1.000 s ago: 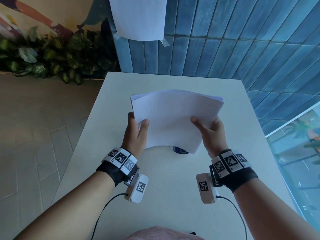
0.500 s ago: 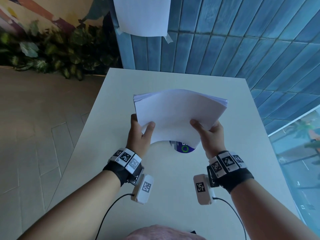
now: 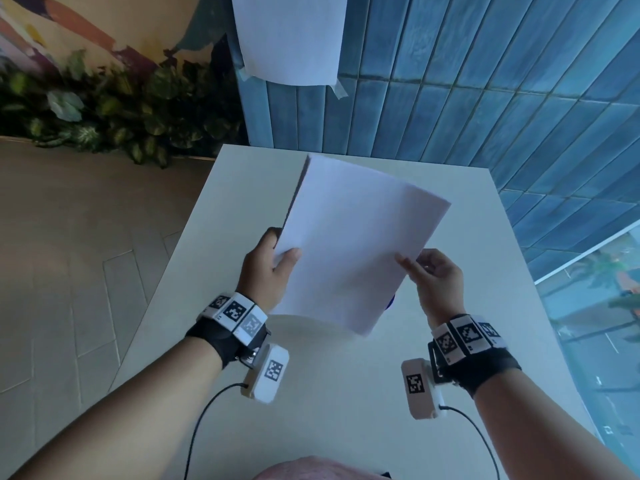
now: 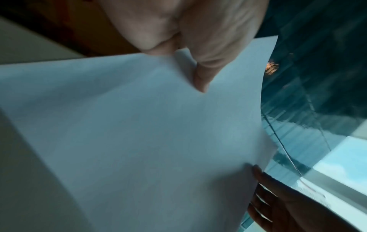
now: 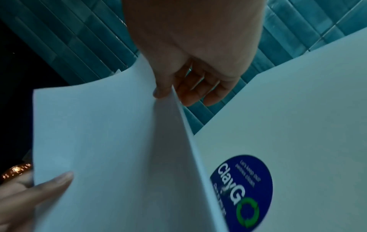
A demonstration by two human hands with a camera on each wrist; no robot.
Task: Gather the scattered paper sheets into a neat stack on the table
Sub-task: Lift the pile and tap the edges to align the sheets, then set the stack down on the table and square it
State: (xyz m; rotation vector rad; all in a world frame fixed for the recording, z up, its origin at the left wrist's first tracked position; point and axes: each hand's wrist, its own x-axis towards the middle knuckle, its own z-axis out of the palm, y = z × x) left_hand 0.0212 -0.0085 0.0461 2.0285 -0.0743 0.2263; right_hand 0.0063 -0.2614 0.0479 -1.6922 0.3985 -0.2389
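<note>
A stack of white paper sheets [image 3: 353, 244] is held in the air above the white table [image 3: 346, 410], tilted with one corner pointing down. My left hand [image 3: 278, 252] grips its left edge, thumb on the front and fingers behind; the left wrist view shows that thumb pressed on the stack [image 4: 139, 133]. My right hand [image 3: 414, 265] pinches the right edge lightly. In the right wrist view its thumb lies on the front of the stack [image 5: 99, 141] and its curled fingers [image 5: 198, 94] sit just behind the edge.
A round blue sticker [image 5: 244, 188] lies on the table under the stack. One white sheet [image 3: 291, 36] is taped to the blue tiled wall behind the table. Leafy plants [image 3: 104, 119] line the floor at left; a glass pane [image 3: 595, 306] runs along the right.
The stack has swung from lying wide across both hands to standing taller and tilted. My left hand rose along its left edge and my right hand shifted out to the right edge.
</note>
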